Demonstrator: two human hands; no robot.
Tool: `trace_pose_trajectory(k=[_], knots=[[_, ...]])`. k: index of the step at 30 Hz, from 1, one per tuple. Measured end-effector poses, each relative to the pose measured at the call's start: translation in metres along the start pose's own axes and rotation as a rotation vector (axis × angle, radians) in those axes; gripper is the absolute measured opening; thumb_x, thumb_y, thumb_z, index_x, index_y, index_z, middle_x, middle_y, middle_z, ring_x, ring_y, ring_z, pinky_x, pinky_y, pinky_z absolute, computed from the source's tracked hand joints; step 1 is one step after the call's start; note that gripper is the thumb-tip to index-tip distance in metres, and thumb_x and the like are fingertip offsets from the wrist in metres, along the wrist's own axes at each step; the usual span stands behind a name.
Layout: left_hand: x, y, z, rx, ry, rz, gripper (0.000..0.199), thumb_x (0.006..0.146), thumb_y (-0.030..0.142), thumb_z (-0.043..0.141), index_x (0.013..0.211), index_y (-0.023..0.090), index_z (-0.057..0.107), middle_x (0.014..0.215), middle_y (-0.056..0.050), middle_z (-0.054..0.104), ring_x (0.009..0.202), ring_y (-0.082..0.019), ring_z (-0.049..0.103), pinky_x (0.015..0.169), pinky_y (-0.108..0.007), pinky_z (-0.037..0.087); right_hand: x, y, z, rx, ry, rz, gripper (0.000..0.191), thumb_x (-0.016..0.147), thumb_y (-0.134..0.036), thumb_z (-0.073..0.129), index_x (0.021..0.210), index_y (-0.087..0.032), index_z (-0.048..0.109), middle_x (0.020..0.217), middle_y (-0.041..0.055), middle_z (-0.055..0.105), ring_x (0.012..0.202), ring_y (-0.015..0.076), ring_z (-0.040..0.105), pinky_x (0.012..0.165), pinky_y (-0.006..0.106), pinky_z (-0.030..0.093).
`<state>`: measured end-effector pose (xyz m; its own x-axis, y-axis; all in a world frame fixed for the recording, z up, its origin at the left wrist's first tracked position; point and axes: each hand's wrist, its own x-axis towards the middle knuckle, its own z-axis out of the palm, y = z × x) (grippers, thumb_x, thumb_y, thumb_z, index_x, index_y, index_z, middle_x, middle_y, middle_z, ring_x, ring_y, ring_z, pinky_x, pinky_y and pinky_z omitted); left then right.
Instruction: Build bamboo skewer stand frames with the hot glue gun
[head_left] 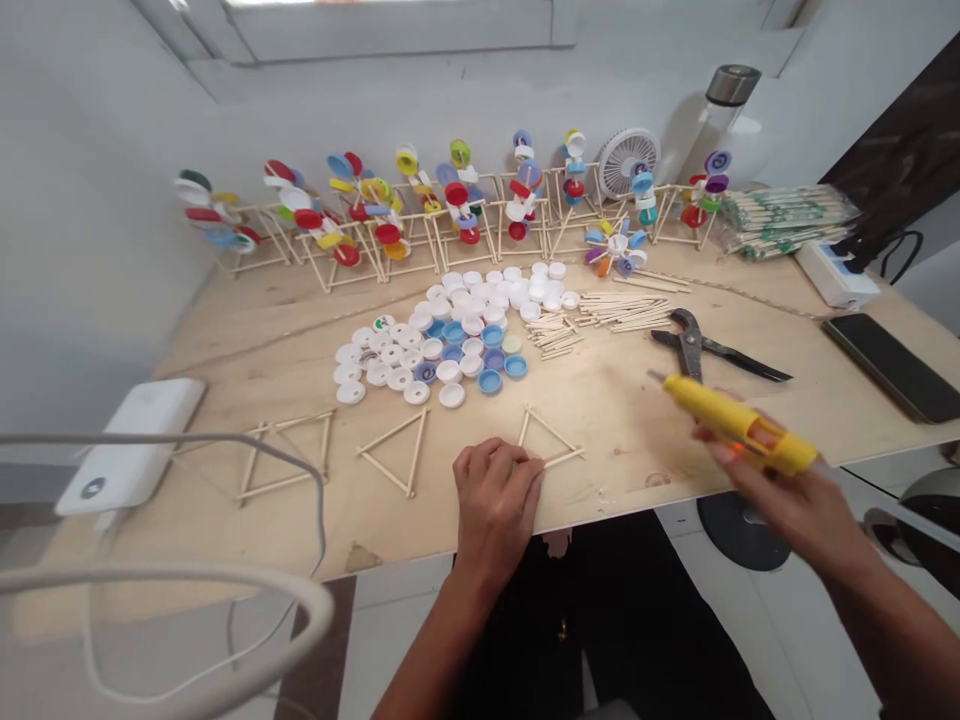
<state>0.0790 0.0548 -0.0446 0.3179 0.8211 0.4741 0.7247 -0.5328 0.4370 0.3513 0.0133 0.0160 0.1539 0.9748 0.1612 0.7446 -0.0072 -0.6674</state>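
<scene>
My left hand (496,500) rests at the table's front edge, fingers curled together over the lower left corner of a triangle of thin wooden sticks (555,430). Its fingertips and that corner are hidden. Held in my right hand (787,505) is a yellow hot glue gun (739,420), lifted over the right side of the table with its nozzle pointing left; it is slightly blurred, and an orange light glows on it. A second stick triangle (417,452) lies flat left of my left hand. Farther left are more joined sticks (326,445).
White and blue bottle caps (450,396) lie mid-table beside loose sticks (626,312) and pliers (690,345). Bottle-cap wheels on stick frames (442,245) line the wall. A phone (896,365) lies right, a white power bank (131,440) left. A cable (315,600) crosses the lower left.
</scene>
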Motion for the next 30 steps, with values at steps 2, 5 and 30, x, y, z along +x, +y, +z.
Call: trace_pose_trajectory(k=[2, 5, 30], knots=[[0.000, 0.000, 0.000, -0.004, 0.004, -0.001, 0.010, 0.082, 0.013, 0.057, 0.080, 0.020, 0.064, 0.079, -0.005, 0.063, 0.090, -0.023, 0.052, 0.083, -0.041, 0.037, -0.017, -0.011, 0.011, 0.088, -0.101, -0.016, 0.018, 0.086, -0.038, 0.052, 0.098, -0.026, 0.058, 0.085, 0.0026, 0.068, 0.073, 0.0201, 0.065, 0.054, 0.027, 0.051], [0.000, 0.000, 0.000, 0.007, 0.035, -0.017, 0.010, 0.082, 0.013, 0.057, 0.081, 0.020, 0.064, 0.080, -0.005, 0.063, 0.090, -0.023, 0.052, 0.082, -0.041, 0.037, -0.032, -0.019, 0.020, 0.066, -0.228, -0.045, 0.018, 0.086, -0.035, 0.052, 0.103, -0.030, 0.057, 0.089, 0.0016, 0.067, 0.077, 0.0209, 0.065, 0.052, 0.027, 0.052], [0.002, -0.001, -0.002, -0.015, 0.022, -0.073, 0.010, 0.081, 0.011, 0.058, 0.081, 0.018, 0.065, 0.083, -0.006, 0.063, 0.092, -0.023, 0.052, 0.083, -0.041, 0.036, -0.026, -0.030, 0.039, -0.121, -0.445, 0.067, 0.026, 0.090, -0.044, 0.044, 0.073, -0.024, 0.043, 0.070, -0.0011, 0.050, 0.061, 0.0144, 0.052, 0.055, 0.028, 0.042]])
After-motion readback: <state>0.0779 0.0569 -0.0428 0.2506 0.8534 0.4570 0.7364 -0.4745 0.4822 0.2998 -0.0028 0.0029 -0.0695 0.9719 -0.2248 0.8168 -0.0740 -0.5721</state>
